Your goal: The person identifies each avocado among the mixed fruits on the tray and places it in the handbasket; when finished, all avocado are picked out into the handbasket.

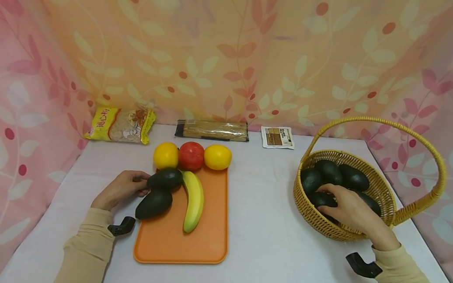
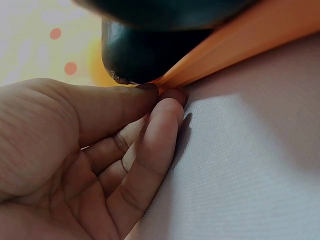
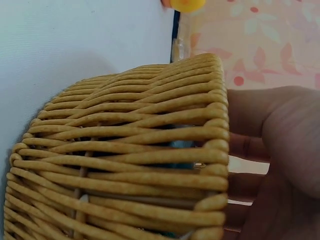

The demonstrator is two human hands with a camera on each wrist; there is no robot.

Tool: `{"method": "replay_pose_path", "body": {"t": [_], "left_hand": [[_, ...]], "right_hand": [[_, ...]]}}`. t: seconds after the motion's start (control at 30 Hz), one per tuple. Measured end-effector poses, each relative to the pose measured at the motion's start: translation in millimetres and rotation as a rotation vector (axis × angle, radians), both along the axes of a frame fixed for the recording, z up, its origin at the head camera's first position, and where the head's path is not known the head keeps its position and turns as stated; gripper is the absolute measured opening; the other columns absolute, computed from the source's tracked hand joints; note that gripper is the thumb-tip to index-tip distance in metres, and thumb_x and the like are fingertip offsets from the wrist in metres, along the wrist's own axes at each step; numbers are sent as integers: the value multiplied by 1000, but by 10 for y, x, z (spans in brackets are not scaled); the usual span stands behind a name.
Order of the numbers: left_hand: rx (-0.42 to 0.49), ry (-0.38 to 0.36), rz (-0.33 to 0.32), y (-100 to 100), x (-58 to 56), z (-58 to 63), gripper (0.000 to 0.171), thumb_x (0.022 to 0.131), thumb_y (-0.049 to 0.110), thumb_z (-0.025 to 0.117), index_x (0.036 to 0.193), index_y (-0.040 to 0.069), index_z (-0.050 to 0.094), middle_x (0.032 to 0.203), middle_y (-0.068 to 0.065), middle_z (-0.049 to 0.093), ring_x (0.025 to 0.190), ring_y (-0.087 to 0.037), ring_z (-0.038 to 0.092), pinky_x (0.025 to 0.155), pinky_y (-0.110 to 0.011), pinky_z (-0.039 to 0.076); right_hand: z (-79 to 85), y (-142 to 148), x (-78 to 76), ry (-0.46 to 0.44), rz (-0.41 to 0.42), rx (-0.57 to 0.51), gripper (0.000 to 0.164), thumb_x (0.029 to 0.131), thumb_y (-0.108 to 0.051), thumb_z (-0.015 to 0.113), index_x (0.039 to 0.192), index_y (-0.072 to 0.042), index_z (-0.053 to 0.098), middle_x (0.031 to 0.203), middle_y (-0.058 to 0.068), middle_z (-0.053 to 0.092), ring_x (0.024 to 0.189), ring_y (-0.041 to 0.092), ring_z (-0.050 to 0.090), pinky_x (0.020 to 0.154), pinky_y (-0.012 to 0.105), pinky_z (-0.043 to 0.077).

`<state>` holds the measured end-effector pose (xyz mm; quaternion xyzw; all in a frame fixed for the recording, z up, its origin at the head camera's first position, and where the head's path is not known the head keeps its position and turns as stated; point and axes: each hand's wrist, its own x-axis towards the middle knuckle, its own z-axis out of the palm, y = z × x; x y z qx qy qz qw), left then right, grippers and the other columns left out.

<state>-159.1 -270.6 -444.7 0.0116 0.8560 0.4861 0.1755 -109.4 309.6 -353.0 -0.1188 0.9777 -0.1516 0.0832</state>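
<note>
Right hand (image 1: 352, 210): fingers curl round an avocado (image 1: 320, 199) at nine o'clock, inside the basket (image 1: 304, 215).
Left hand (image 1: 122, 190): fingers pinch the tray (image 1: 203, 247) edge; two avocados (image 1: 165, 179) lie at two and four o'clock.

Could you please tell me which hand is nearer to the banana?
Left. The left hand is at the left edge of the orange tray, with an avocado between it and the banana; the right hand is far to the banana's right, inside the wicker basket.
</note>
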Motion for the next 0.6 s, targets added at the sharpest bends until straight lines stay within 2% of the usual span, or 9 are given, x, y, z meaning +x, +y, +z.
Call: {"method": "replay_pose_path", "body": {"t": [0.23, 0.4, 0.6], "left_hand": [[-2, -7, 4, 6, -3, -1, 31, 97, 10, 54, 120, -10, 60, 84, -4, 67, 72, -9, 62, 68, -23, 53], [-14, -14, 13, 15, 0, 5, 32, 97, 11, 54, 120, -10, 60, 88, -5, 68, 73, -8, 63, 68, -23, 54], [-15, -15, 13, 22, 6, 14, 31, 97, 10, 54, 121, -10, 60, 89, -6, 68, 73, -9, 63, 68, -23, 55]], "right_hand": [[-27, -8, -1, 42, 39, 16, 47, 80, -13, 77, 122, -1, 60, 119, 21, 65, 109, 39, 61, 91, 59, 48], [-8, -45, 8, 40, 61, 16, 46, 79, -12, 76, 121, -3, 62, 117, 18, 66, 107, 36, 63, 91, 59, 49], [-5, -56, 11, 14, 43, -4, 45, 81, -15, 76, 122, -5, 62, 116, 16, 67, 106, 34, 63, 91, 59, 50]]}}
